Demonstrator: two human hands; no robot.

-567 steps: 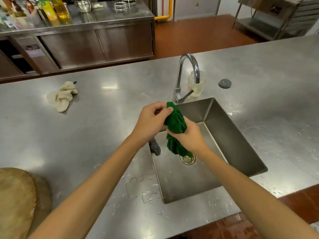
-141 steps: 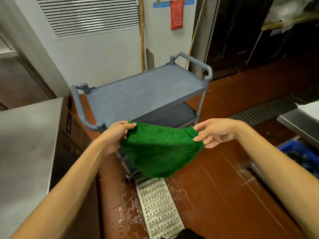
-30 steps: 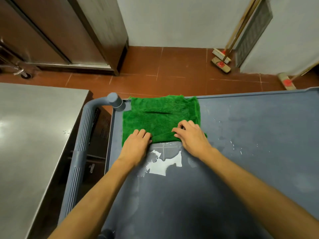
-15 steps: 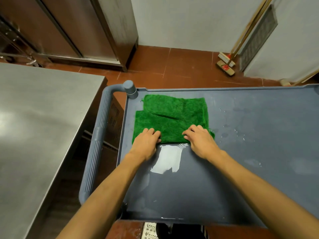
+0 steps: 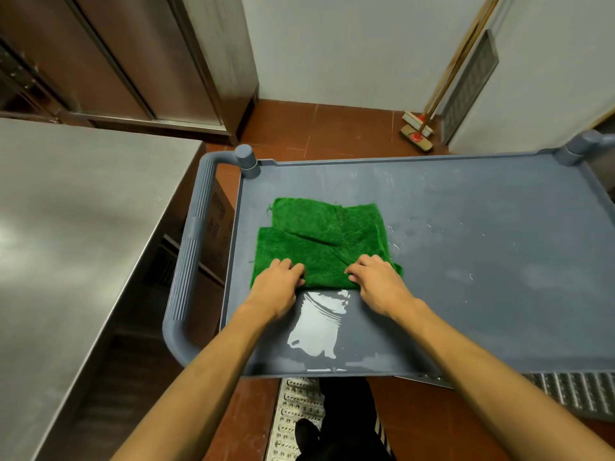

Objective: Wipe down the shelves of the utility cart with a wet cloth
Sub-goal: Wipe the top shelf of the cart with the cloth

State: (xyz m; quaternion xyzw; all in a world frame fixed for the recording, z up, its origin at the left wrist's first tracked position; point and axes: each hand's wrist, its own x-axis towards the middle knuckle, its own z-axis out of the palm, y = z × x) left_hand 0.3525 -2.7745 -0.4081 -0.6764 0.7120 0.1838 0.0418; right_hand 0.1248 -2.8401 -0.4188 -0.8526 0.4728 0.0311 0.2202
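A green wet cloth [image 5: 319, 241] lies spread flat on the left part of the grey-blue cart's top shelf [image 5: 482, 261]. My left hand [image 5: 278, 284] presses on the cloth's near left edge, its fingers bent at the knuckles. My right hand [image 5: 374, 281] presses on the near right edge in the same way. A shiny wet streak [image 5: 319, 324] runs on the shelf from the cloth's near edge toward me. The lower shelves are hidden under the top one.
The cart's ribbed handle [image 5: 188, 261] stands at its left end, close to a steel counter [image 5: 66, 244]. Brooms [image 5: 419, 134] lean on the white wall behind the cart. A metal floor drain grate [image 5: 293, 417] runs under the near edge by my shoe.
Both hands have dragged the cloth toward me from the shelf's far left corner, leaving a longer wet streak. The view has pulled back, showing more of the cart.
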